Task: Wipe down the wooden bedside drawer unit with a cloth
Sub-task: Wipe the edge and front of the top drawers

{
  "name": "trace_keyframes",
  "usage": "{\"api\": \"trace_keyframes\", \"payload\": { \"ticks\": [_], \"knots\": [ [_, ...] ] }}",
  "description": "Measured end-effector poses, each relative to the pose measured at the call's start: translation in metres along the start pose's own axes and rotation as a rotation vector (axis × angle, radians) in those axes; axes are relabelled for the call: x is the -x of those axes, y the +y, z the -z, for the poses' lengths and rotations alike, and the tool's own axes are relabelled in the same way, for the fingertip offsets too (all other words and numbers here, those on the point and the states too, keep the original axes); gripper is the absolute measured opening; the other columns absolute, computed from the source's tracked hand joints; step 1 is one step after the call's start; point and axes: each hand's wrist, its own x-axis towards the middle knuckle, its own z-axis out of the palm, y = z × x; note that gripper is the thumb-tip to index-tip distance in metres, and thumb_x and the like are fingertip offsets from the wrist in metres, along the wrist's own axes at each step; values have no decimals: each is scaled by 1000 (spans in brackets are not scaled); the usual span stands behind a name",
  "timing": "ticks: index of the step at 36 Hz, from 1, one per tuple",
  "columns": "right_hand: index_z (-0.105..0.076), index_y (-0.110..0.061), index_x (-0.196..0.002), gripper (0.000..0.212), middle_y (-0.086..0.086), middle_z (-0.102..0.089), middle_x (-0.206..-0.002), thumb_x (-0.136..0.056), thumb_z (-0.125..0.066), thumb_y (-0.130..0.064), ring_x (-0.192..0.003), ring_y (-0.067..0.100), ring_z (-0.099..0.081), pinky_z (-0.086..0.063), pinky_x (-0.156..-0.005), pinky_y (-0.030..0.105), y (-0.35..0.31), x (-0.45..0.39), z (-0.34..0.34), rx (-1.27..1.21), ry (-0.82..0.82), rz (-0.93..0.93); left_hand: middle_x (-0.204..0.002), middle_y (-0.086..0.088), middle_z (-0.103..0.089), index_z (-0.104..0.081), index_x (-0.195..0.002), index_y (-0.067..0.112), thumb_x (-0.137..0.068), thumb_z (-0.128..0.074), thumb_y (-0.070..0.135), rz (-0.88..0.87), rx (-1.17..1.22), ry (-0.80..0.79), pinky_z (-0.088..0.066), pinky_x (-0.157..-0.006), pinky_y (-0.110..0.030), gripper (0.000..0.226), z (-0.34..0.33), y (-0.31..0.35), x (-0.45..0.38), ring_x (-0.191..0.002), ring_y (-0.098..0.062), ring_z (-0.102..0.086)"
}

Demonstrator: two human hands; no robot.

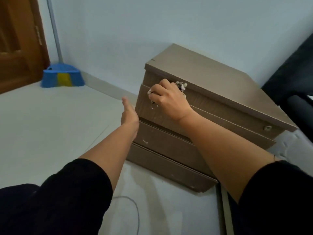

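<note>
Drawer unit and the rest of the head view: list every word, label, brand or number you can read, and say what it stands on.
None can be read.
Drawer unit: plain wood grain, no label or brand; pale specks on the drawer fronts are marks, not letters.
Lock on the top drawer: too small to show any engraving.
Cloth in the right hand: dark pattern, no legible text.
Broom: blue and yellow, no writing visible.

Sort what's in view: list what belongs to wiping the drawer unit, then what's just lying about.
Part of the job:
- drawer unit
- cloth, bunched in the right hand against the top drawer front
- left hand, at the unit's left side

Just lying about:
- blue broom against the wall
- grey cable on the floor
- wooden door
</note>
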Motion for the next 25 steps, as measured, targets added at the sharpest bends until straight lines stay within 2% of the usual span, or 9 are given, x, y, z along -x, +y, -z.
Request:
{"api": "trace_keyframes", "payload": {
  "ticks": [2,7,10,14,18,22,25],
  "knots": [
    [-71,-7,-73,10,6,-66,-78,-74,-62,-6,-70,28,-61,-39,-50,30,-5,-13,-12,20,-30,31,-155,-5,-31,-35,-147,18,-90,-9,71,10,10,-18,-16,-116,-48,82,5,-2,-6,-144,-29,-24],
    [-72,-9,-71,29,4,-64,-75,-78,-44,-12,-74,25,-57,-37,-51,28,-17,-30,-40,36,-28,24,-150,-6,-40,-45,-141,15,-90,-9,71,30,80,-35,-20,-115,-46,84,14,-7,-20,-141,-27,-32],
    [-71,-7,-71,15,4,-62,-75,-76,-57,-10,-81,23,-44,-38,-53,30,-22,-32,-51,34,3,28,-149,-5,-42,-49,-139,17,-88,-5,73,0,57,-46,-19,-116,-48,87,16,-11,-25,-140,-27,-33],
    [-71,-8,-68,7,2,-60,-68,-71,-66,-7,-71,25,-60,-44,-56,31,-22,-32,-52,27,-28,89,-149,-3,-43,-50,-138,19,-83,-3,77,-19,46,-41,-15,-118,-50,92,19,-16,-29,-141,-26,-32],
    [-71,-13,-62,18,-1,-57,-63,-74,-58,-7,-73,21,-52,-39,-55,29,-20,-27,-52,21,-19,133,-148,1,-44,-52,-136,24,-83,-5,78,-38,18,-25,-18,-117,-49,89,17,-17,-26,-140,-23,-33],
    [-71,-14,-59,16,-3,-58,-62,-71,-64,-7,-69,20,-60,-43,-53,26,-19,-18,-46,-10,-103,161,-147,0,-45,-54,-135,23,-91,-7,69,-76,-33,19,-22,-113,-43,78,15,-16,-18,-137,-22,-38],
    [-69,-14,-54,20,-2,-57,-60,-69,-58,-7,-67,20,-60,-42,-47,24,-20,-9,-44,-50,-169,143,-147,0,-46,-53,-135,25,-95,-9,62,-106,-103,38,-25,-111,-40,70,12,-16,-13,-136,-21,-40]
  ]
}}
